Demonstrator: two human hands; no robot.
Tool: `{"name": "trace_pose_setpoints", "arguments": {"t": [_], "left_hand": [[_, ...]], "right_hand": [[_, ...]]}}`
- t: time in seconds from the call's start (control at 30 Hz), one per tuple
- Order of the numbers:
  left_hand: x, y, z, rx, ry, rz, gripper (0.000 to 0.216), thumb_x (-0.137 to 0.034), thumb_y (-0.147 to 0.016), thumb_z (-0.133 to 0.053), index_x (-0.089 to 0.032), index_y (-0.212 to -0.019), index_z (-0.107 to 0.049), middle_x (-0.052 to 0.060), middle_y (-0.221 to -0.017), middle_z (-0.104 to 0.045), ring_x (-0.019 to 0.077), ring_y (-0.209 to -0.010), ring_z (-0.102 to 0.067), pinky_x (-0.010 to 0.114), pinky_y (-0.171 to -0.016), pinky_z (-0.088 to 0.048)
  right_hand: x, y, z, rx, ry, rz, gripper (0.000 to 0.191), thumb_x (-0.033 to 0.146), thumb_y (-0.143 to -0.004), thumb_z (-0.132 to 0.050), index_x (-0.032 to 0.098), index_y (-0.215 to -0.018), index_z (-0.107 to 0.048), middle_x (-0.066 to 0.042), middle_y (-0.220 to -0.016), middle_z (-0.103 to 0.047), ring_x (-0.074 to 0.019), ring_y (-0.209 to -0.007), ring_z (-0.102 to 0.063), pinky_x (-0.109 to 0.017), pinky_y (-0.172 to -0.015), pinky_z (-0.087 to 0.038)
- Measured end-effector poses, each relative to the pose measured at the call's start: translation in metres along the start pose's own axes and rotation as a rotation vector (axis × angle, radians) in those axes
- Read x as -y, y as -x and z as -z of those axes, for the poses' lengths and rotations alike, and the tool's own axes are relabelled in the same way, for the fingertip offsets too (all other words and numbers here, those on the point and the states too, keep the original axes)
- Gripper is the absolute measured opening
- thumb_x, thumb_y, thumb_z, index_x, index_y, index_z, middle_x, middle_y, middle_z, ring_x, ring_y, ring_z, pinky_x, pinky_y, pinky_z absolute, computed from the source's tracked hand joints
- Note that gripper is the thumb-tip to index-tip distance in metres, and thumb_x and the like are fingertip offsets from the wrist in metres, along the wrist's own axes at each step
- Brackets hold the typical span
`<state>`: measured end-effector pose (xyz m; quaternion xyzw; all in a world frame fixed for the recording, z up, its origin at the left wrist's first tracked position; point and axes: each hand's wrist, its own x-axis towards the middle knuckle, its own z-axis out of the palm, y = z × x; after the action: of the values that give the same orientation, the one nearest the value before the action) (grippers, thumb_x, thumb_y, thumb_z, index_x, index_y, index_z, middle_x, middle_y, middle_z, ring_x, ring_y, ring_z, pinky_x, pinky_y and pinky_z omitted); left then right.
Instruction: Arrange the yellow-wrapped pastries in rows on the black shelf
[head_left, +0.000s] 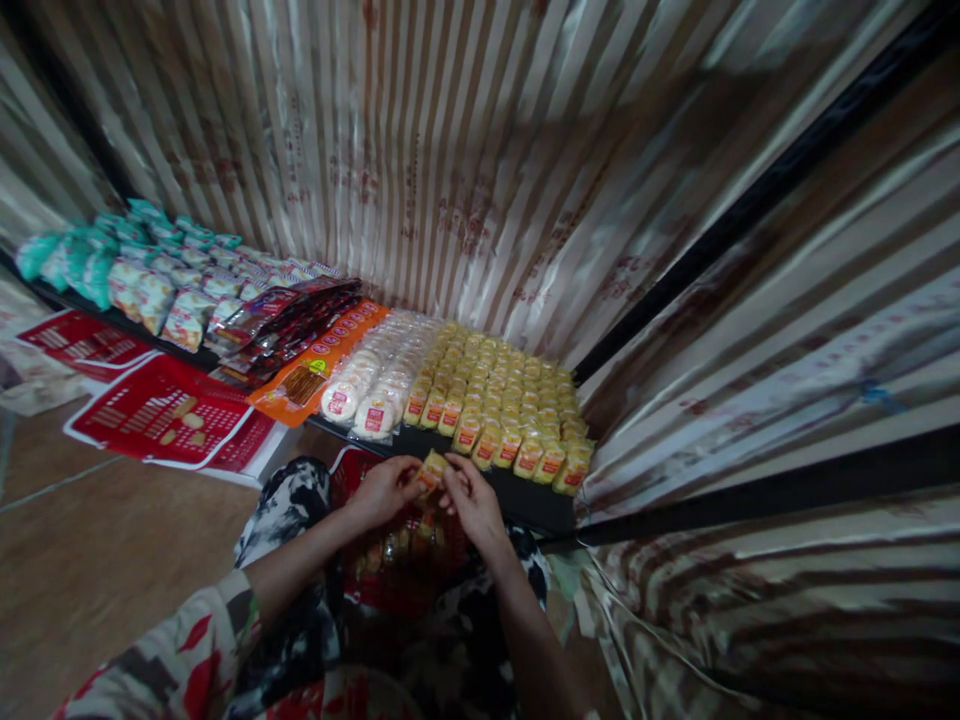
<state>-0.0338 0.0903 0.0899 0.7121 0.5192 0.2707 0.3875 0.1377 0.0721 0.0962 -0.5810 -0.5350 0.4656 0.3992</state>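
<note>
A small yellow wrapped snack packet [431, 471] is pinched between my two hands, just in front of the shelf edge. My left hand [384, 490] grips its left side with thumb and fingers. On its right end my right hand [474, 500] closes with bent fingers. Below them, in my lap, a red basket [390, 595] holds several similar packets [401, 545], dim in shadow. Beyond my hands, rows of matching yellow packets [510, 400] stand on the black shelf [532, 497]. Left of those lie clear-wrapped round white crackers [375, 412].
An orange snack bag [296, 390] and dark red packages [289, 320] lie farther left, then white packets [187, 318] and green ones [94, 265]. Red baskets [165, 400] sit before the shelf on the left. Striped curtain [420, 150] and black poles [750, 180] enclose the shelf.
</note>
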Motion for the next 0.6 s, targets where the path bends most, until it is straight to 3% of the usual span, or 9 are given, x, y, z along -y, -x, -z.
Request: {"name": "trace_pose_setpoints", "arguments": {"t": [0.1,0.17,0.23,0.3,0.43,0.6], "left_hand": [[-0.002,-0.015,-0.007,-0.124,0.038,0.084,0.026,-0.031,-0.078,-0.053,-0.017,-0.1,-0.06,0.002,-0.086,-0.063,0.0128,-0.072,-0.056,0.023,-0.069,-0.043],[-0.004,-0.027,-0.013,-0.2,0.017,0.123,0.027,-0.03,-0.078,-0.054,-0.016,-0.1,-0.06,0.004,-0.091,-0.062,0.0142,-0.076,-0.056,0.025,-0.074,-0.043],[-0.007,-0.039,-0.018,-0.257,-0.027,0.157,0.027,-0.029,-0.078,-0.054,-0.015,-0.1,-0.06,0.006,-0.093,-0.061,0.0163,-0.082,-0.056,0.028,-0.078,-0.043],[-0.01,-0.051,-0.023,-0.296,-0.066,0.179,0.026,-0.028,-0.079,-0.054,-0.015,-0.101,-0.06,0.007,-0.093,-0.059,0.018,-0.086,-0.056,0.03,-0.081,-0.043],[-0.015,-0.068,-0.032,-0.322,-0.095,0.185,0.028,-0.027,-0.08,-0.053,-0.014,-0.104,-0.059,0.01,-0.099,-0.057,0.019,-0.088,-0.057,0.031,-0.082,-0.044],[-0.018,-0.08,-0.038,-0.312,-0.101,0.179,0.032,-0.024,-0.082,-0.052,-0.013,-0.111,-0.054,0.011,-0.105,-0.056,0.0193,-0.092,-0.057,0.031,-0.084,-0.043]], "right_hand": [[-0.004,-0.011,0.004,-0.132,0.152,0.083,0.044,0.047,-0.083,-0.042,0.022,-0.118,-0.053,-0.005,-0.088,-0.065,-0.0162,-0.072,-0.061,-0.03,-0.072,-0.049],[-0.008,-0.018,0.006,-0.192,0.252,0.164,0.04,0.041,-0.083,-0.043,0.023,-0.117,-0.056,-0.008,-0.107,-0.063,-0.0201,-0.096,-0.059,-0.035,-0.092,-0.041],[-0.012,-0.023,0.007,-0.216,0.281,0.206,0.04,0.037,-0.083,-0.042,0.023,-0.118,-0.056,-0.008,-0.119,-0.058,-0.0217,-0.111,-0.051,-0.037,-0.1,-0.034],[-0.016,-0.027,0.008,-0.218,0.276,0.195,0.041,0.036,-0.083,-0.041,0.023,-0.12,-0.055,-0.007,-0.114,-0.06,-0.0215,-0.109,-0.052,-0.036,-0.099,-0.036],[-0.025,-0.03,0.01,-0.213,0.3,0.151,0.044,0.036,-0.085,-0.037,0.022,-0.124,-0.052,-0.006,-0.092,-0.065,-0.0183,-0.08,-0.06,-0.032,-0.082,-0.045],[-0.035,-0.032,0.011,-0.23,0.311,0.162,0.048,0.036,-0.086,-0.032,0.017,-0.127,-0.049,-0.005,-0.079,-0.061,-0.0135,-0.056,-0.054,-0.027,-0.064,-0.046]]}}
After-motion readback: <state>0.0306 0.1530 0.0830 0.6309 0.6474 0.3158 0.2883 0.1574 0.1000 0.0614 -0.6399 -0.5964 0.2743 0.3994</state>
